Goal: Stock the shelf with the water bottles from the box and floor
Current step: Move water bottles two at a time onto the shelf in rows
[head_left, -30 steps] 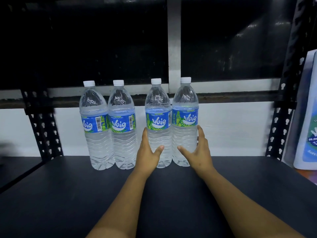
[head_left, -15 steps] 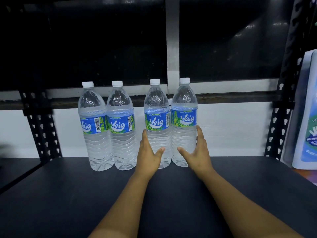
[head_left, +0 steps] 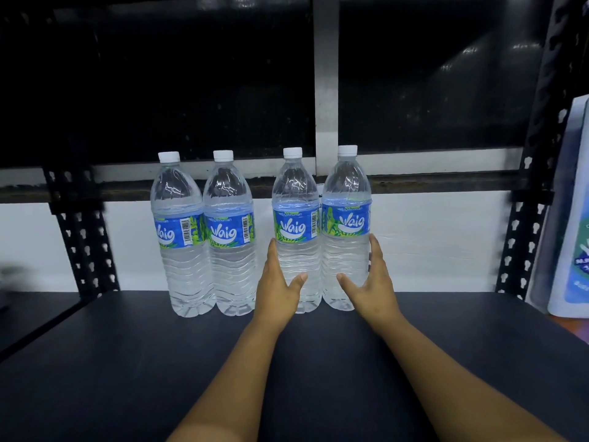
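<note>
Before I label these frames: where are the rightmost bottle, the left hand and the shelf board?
rightmost bottle [head_left: 345, 224]: head view, on its blue label.
left hand [head_left: 276, 283]: head view, back of hand.
shelf board [head_left: 127, 362]: head view, bare dark surface.

Dim rack, glare on bottles [head_left: 261, 234], edges warped, lt blur.

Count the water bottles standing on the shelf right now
4 clear plastic water bottles with blue labels stand upright in a row on the dark shelf: far left, second, third at the left hand, fourth at the right hand. None seem hidden.
</note>
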`<act>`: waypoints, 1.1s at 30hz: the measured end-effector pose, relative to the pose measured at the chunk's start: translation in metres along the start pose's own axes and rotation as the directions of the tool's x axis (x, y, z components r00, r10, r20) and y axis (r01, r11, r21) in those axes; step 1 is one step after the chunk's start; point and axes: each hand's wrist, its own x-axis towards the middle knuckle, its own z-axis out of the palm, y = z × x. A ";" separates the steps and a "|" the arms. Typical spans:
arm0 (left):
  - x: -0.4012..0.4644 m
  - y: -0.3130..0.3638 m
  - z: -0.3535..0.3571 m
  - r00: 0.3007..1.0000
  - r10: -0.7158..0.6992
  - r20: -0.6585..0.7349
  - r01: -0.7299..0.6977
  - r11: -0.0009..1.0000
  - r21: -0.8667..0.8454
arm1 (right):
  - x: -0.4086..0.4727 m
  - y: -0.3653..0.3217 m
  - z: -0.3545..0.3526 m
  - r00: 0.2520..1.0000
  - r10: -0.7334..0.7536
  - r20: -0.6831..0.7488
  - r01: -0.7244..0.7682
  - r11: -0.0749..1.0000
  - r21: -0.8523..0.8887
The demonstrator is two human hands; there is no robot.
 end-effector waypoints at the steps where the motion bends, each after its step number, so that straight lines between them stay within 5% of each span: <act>1: 0.000 0.001 0.000 1.000 -0.001 0.004 0.001 1.000 0.003 | 0.000 0.001 0.000 1.000 -0.003 -0.002 0.003 1.000 -0.004; 26: -0.010 -0.010 0.000 1.000 0.015 -0.002 -0.015 0.999 -0.038 | -0.003 0.005 -0.004 0.999 -0.050 0.020 0.051 0.996 -0.072; 33: -0.015 0.000 -0.014 0.992 -0.028 0.126 -0.002 0.973 0.232 | -0.014 0.001 -0.008 0.994 0.072 0.084 -0.065 0.994 -0.087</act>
